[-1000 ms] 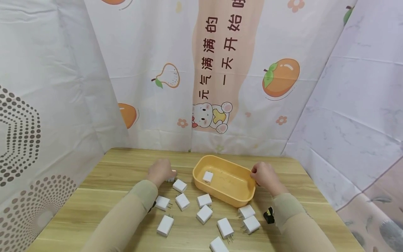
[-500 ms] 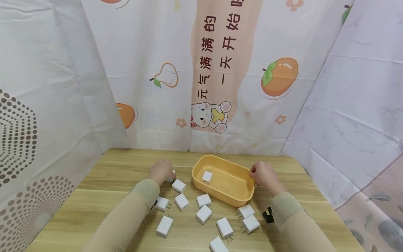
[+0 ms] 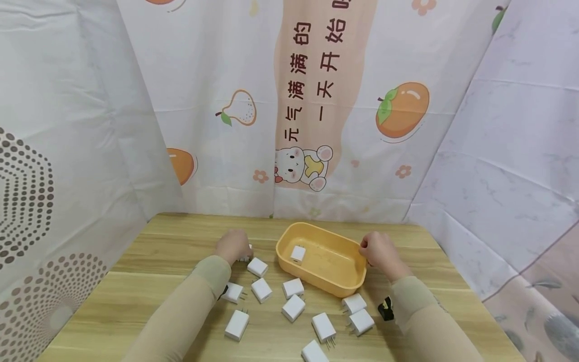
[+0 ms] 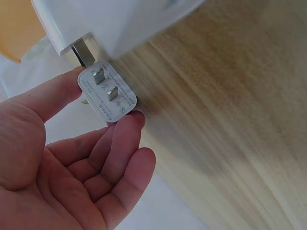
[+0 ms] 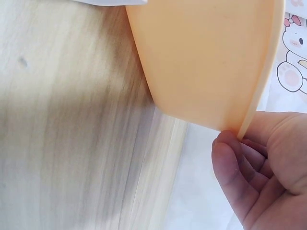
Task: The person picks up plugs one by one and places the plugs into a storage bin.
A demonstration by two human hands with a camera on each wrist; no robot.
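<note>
My left hand (image 3: 232, 246) pinches a white charger plug (image 4: 108, 91) between thumb and fingers at the table's left back. Its two metal prongs and printed face show in the left wrist view. Another white charger plug (image 3: 257, 267) lies close beside that hand. On the right, my right hand (image 3: 379, 251) grips the rim of a yellow plastic basin (image 3: 325, 286) at its right end, thumb on one side and fingers on the other. Inside the basin, toward its left end, sits one white charger plug (image 3: 298, 254).
Several more white plugs are scattered in front of the basin, among them one plug (image 3: 237, 325) at the left and another plug (image 3: 323, 327) nearer the front. Two plugs lie together by the basin's front right corner. A printed curtain (image 3: 226, 166) hangs behind the wooden table (image 3: 172, 246).
The camera view has shifted very slightly. Both hands stay in place, the left at the plug and the right on the basin's rim.
</note>
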